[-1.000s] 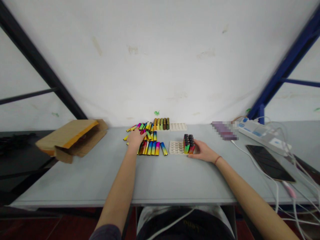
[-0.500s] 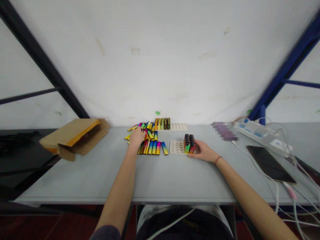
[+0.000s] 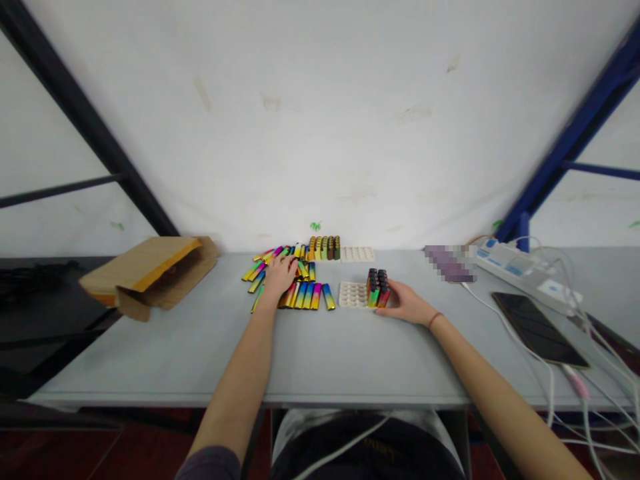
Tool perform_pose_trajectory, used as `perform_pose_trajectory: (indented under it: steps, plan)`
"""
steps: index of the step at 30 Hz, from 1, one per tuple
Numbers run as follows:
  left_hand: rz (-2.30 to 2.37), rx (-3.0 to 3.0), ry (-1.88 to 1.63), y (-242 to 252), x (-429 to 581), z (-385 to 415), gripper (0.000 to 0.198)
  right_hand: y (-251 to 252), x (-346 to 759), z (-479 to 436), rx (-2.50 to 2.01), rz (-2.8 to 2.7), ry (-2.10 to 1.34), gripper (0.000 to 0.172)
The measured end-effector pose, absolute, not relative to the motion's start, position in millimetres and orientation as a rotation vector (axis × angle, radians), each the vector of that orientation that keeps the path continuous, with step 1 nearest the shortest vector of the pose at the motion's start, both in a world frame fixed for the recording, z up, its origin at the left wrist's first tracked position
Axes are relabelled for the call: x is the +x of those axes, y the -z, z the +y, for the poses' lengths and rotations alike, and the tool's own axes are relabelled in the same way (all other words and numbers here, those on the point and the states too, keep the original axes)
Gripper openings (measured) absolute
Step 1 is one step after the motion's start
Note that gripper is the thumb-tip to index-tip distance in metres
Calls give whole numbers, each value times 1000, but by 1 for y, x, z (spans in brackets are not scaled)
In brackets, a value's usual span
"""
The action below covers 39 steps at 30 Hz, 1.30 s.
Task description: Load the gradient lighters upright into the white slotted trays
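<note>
My left hand [image 3: 281, 275] lies over a loose pile of shiny rainbow-coloured tubes [image 3: 307, 295], fingers spread and touching some of them. Just to its right, several such tubes lie side by side in a row. My right hand [image 3: 409, 303] curves round the right end of a white tray [image 3: 353, 295] with round hollows. Its thumb is at the front corner, while its other fingers are partly hidden behind dark-topped tubes [image 3: 379, 288] standing upright in the tray. These tubes show green and red sides.
Against the wall, gold-topped tubes [image 3: 324, 248] stand upright beside another white holed tray [image 3: 358, 254]. An open cardboard box [image 3: 145, 270] lies at the left. On the right are a phone [image 3: 539, 328], a pixelated device [image 3: 449, 263], a white power strip [image 3: 527, 275] and loose cables.
My left hand has shifted slightly right and down over the pile, and its fingers have spread. Some tubes at the pile's left have fanned outward. My right hand stays at the tray.
</note>
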State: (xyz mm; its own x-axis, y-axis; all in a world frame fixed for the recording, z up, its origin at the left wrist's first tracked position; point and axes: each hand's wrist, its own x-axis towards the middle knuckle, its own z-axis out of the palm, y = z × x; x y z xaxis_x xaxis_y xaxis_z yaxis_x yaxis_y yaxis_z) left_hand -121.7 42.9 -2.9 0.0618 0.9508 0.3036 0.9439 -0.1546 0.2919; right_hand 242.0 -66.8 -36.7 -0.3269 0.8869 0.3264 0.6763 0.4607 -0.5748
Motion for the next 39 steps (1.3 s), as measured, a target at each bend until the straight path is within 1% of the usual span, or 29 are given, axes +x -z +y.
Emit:
perform_pose_trajectory:
  steps: [3, 5, 7, 8, 10, 13, 14, 15, 18, 20, 24, 27, 32, 36, 39]
  plan:
    - [2005, 2292, -711, 3, -125, 46, 46, 37, 242, -66, -1300, -2104, -449, 73]
    - [1984, 2317, -803, -4, -122, 43, 44, 37, 242, -66, -1305, -2102, -451, 74]
    - [1813, 2378, -927, -13, -110, 36, 43, 37, 241, -67, -1303, -2099, -458, 74]
    - [1650, 2410, -961, -16, -100, 31, 45, 37, 241, -67, -1298, -2096, -462, 75]
    - [1289, 2425, -927, -18, -72, 19, 58, 36, 241, -67, -1282, -2085, -471, 77]
    - [911, 2336, -750, -14, -24, 3, 94, 34, 240, -68, -1265, -2071, -487, 81]
    - [852, 2302, -715, -12, -10, -1, 101, 33, 240, -68, -1262, -2072, -493, 81]
    - [806, 2281, -672, -11, 2, -4, 102, 32, 239, -68, -1257, -2075, -498, 81]
    - [713, 2232, -573, -13, 23, -4, 81, 32, 239, -68, -1248, -2087, -499, 78]
    - [666, 2197, -606, -18, 24, -2, 72, 32, 240, -68, -1265, -2089, -492, 77]
    - [660, 2142, -711, -18, 17, 0, 69, 35, 241, -67, -1295, -2094, -475, 77]
    - [670, 2095, -699, -8, 13, -2, 56, 36, 242, -67, -1293, -2095, -469, 77]
    - [612, 2110, -653, 5, 17, -9, 52, 37, 243, -66, -1291, -2116, -456, 75]
    - [744, 2168, -646, 5, 21, -11, 36, 38, 244, -66, -1318, -2119, -455, 73]
    - [799, 2124, -682, 4, 22, -10, 34, 40, 244, -65, -1311, -2114, -445, 74]
